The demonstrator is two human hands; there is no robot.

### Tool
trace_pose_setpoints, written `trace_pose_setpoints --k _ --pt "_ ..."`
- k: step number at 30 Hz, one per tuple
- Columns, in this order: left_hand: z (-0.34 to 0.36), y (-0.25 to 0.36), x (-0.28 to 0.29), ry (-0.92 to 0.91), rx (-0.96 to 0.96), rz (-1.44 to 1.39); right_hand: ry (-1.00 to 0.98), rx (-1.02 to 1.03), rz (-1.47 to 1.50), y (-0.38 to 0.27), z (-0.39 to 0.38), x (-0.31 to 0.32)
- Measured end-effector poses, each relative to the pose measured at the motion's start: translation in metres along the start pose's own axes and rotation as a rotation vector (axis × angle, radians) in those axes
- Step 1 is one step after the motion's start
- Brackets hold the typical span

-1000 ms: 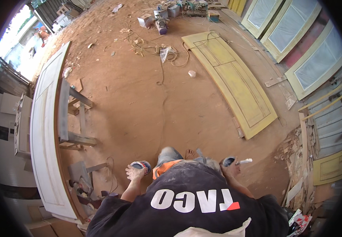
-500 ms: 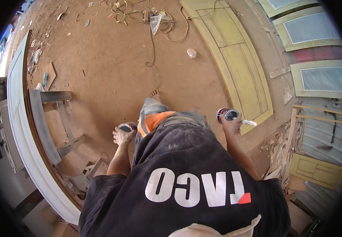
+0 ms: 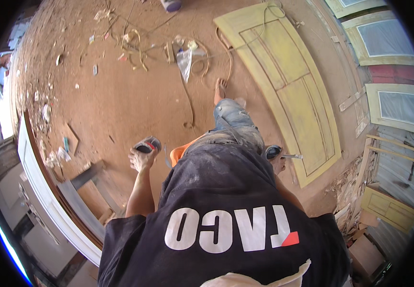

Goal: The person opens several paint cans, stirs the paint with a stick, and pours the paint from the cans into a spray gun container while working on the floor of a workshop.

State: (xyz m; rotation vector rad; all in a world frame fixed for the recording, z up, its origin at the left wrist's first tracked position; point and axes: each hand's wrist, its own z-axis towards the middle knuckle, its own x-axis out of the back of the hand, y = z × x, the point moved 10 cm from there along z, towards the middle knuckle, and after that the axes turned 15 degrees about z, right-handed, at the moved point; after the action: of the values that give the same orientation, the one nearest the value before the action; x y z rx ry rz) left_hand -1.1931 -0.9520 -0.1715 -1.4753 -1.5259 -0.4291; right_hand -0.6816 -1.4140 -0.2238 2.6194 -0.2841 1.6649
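Note:
My left hand is out to the left of my body, its fingers closed round a small dark tin with a red band. Down at my right side, my right hand grips a paint can with a dark inside. A paintbrush sticks out rightward from that hand, beside the can. My shirt and arm partly hide the right hand. Close by on the right, a yellow panelled door lies on the ground.
Tangled cords and a clear plastic bag lie on the dirt floor ahead. A purple-ended cylinder stands beyond them. White panels line the left; framed panels and a small yellow panel stand right.
I have stepped forward, one bare foot now nearer the cords. The yellow door and floor clutter have shifted in view. My right hand has drawn closer to my body; both hands keep their hold.

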Motion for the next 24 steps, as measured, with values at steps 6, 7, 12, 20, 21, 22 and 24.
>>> trace_pose_setpoints --k 6,7,12,20,21,22,24 --pt "0.033 0.127 0.105 -0.094 0.031 0.036 -0.030 0.173 0.110 -0.242 0.096 0.100" --pt "0.042 0.151 0.116 -0.112 0.037 0.051 -0.020 0.203 0.105 -0.286 0.110 0.116" --pt "0.137 0.339 0.203 -0.122 -0.107 0.072 0.125 0.338 0.193 -0.549 0.231 0.167" --pt "0.308 0.579 0.410 -0.046 -0.208 0.032 0.189 0.325 0.230 -0.868 0.347 0.216" --pt "0.326 0.607 0.447 0.009 -0.219 0.031 0.182 0.308 0.209 -0.909 0.364 0.226" --pt "0.340 0.632 0.485 0.046 -0.274 -0.040 0.191 0.312 0.186 -0.946 0.374 0.238" --pt "0.368 0.678 0.554 0.106 -0.300 -0.053 0.154 0.358 0.139 -1.016 0.396 0.255"
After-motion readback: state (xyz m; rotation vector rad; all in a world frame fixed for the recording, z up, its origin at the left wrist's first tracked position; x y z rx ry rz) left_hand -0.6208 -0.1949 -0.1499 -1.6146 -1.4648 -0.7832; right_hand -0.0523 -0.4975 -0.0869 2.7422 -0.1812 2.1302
